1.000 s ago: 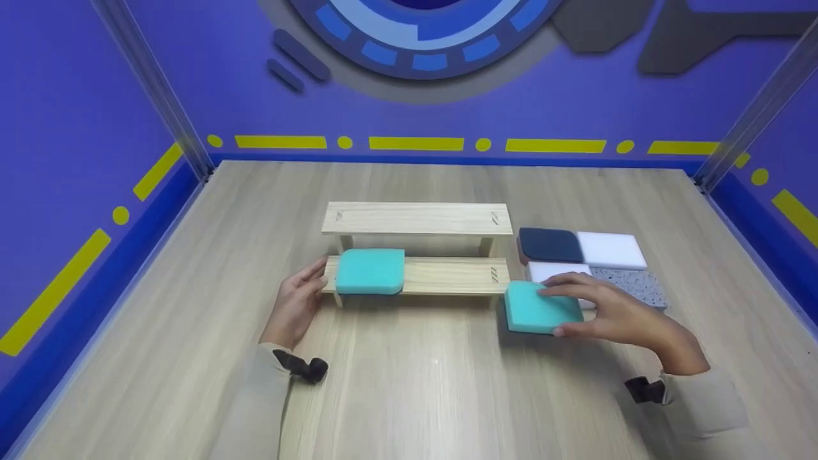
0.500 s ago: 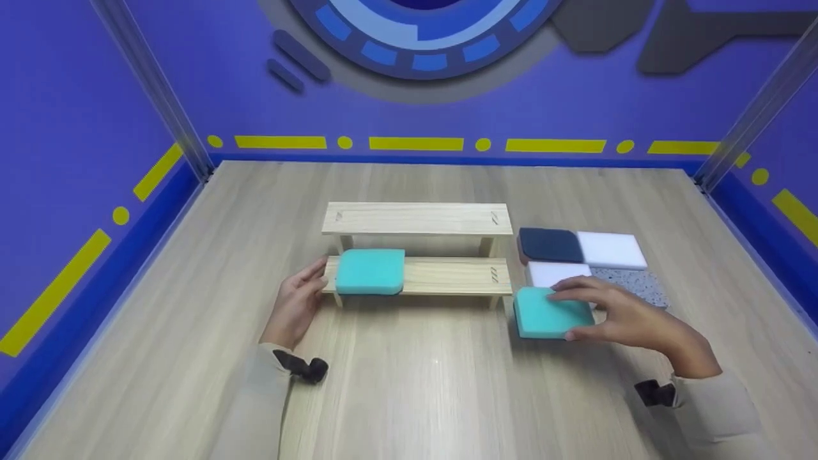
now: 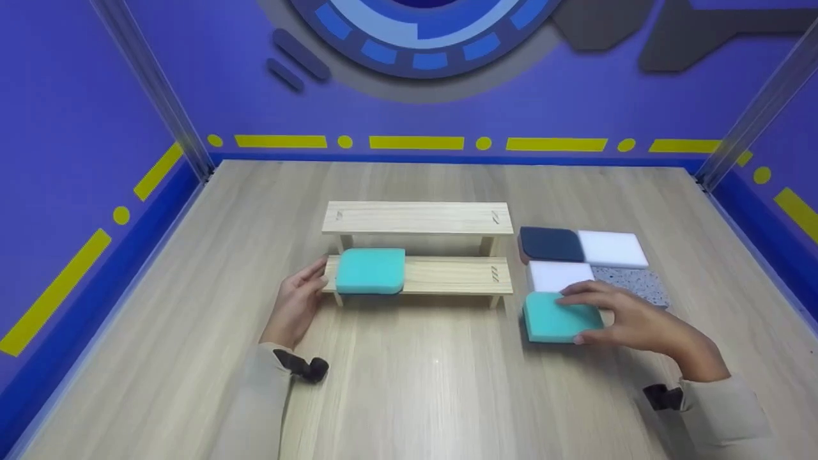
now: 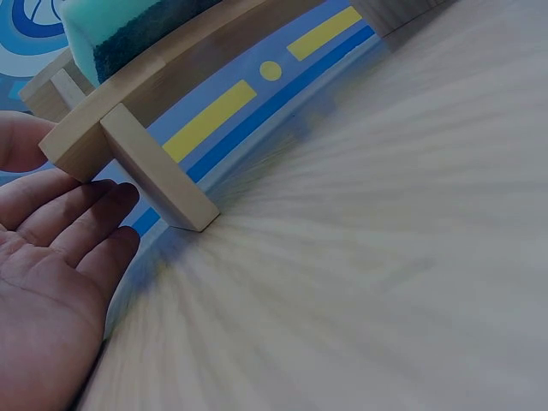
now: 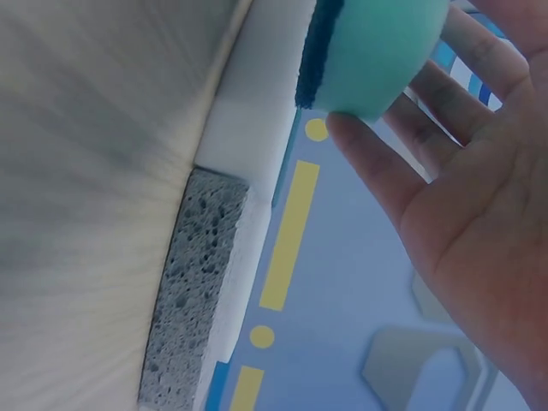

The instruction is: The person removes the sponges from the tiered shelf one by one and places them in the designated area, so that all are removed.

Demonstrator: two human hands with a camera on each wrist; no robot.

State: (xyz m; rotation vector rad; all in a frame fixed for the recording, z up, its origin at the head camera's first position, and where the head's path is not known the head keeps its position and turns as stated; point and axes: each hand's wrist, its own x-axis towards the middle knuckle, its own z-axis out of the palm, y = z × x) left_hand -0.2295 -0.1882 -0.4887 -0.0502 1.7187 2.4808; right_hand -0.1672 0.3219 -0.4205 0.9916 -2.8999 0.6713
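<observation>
My right hand (image 3: 629,322) holds a turquoise scrub sponge (image 3: 553,319) between thumb and fingers, at the near edge of a white sponge (image 3: 559,275). In the right wrist view the sponge's dark scouring layer (image 5: 318,60) shows, facing the tabletop. My left hand (image 3: 297,300) grips the left end of a two-step wooden rack (image 3: 454,275), its thumb and fingers on either side of the lower board's end (image 4: 81,141). On that lower board, at the left, lies a second turquoise sponge (image 3: 370,271), dark scouring side down.
Right of the rack, a dark-topped sponge (image 3: 551,245), another white sponge (image 3: 612,249) and a grey speckled sponge (image 3: 632,285) lie grouped with the first white one. The rack's higher board (image 3: 415,218) stands behind. Blue walls (image 3: 409,121) border the wooden tabletop (image 3: 409,390).
My right hand has drawn the turquoise sponge right and slightly nearer, away from the rack's right end. The left hand keeps its place on the rack.
</observation>
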